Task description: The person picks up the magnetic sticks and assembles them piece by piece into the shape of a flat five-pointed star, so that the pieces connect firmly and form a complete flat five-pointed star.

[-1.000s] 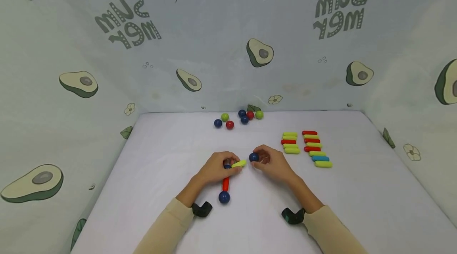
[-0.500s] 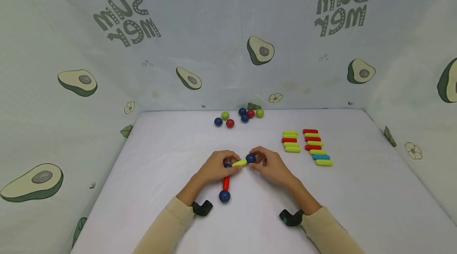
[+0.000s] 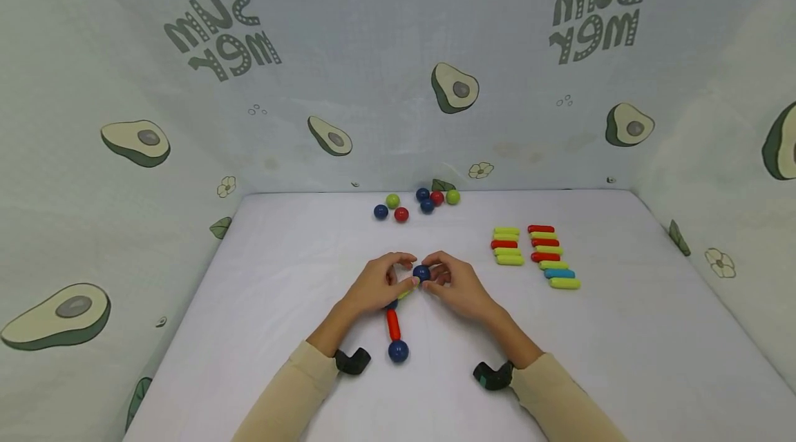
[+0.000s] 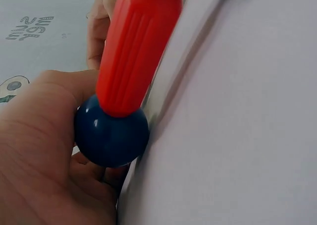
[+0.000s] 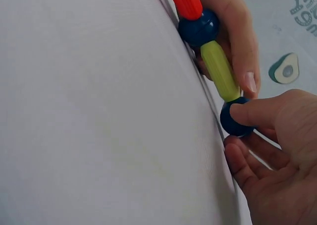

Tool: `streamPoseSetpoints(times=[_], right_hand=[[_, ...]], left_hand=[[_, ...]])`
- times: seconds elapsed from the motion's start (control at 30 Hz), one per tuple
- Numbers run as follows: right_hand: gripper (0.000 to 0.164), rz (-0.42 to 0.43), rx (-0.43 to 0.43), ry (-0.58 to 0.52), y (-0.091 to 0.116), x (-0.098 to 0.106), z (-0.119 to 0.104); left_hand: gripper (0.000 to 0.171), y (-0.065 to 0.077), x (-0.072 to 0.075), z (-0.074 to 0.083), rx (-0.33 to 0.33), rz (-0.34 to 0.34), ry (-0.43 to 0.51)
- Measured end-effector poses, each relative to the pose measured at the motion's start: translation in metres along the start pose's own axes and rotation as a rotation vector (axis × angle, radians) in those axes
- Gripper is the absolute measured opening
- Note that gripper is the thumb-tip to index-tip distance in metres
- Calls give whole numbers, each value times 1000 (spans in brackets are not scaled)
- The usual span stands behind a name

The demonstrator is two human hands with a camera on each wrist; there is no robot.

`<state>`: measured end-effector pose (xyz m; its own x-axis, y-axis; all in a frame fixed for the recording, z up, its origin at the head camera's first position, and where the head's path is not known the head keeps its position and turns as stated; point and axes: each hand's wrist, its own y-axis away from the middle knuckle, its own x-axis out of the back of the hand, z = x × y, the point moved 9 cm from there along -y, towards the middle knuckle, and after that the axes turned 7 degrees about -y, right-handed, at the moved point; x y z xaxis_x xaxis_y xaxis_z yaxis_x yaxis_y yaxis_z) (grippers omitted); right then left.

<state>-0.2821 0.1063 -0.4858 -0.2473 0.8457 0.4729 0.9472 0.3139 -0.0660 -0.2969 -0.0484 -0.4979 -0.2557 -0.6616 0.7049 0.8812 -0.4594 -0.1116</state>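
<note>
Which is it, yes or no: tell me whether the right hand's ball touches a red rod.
No; in the right wrist view, the blue ball that the right hand pinches meets a yellow-green rod.

A pale grey-blue hanging sheet point(image 3: 385, 41) rises directly behind the far edge of the smooth white worktop point(image 3: 280, 242), with whitish panels continuing along its left and right edges. Green-and-cream printed avocados point(image 3: 455, 88) are scattered across it. Mirrored grey "summer" lettering point(image 3: 597, 10) appears high on both sides. A small cream printed flower point(image 3: 720, 262) sits beyond the right edge. The light is soft, the sheet's middle slightly dimmer than its sides.
</note>
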Motion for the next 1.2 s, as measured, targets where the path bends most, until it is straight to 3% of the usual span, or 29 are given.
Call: streamPoseSetpoints(times=[0.3,0.5,0.67,0.8,0.97,1.2], right_hand=[[34,-26,9,-9,0,-3,-1],[30,76,-74,73,14,38,13],[28,192,-60,189,31,85,17],[29,247,-66,264,44,112,21],[36,242,-130,347,53,125,32],[42,208,-174,401,56,127,43]], left_hand=[[48,1,-2,0,15,-83,-60],[42,3,2,4,14,-69,-80],[37,4,4,3,35,-78,-55],[37,5,5,-1,46,-69,-26],[37,5,5,-3,41,-55,-5],[35,5,4,-5,33,-47,6]])
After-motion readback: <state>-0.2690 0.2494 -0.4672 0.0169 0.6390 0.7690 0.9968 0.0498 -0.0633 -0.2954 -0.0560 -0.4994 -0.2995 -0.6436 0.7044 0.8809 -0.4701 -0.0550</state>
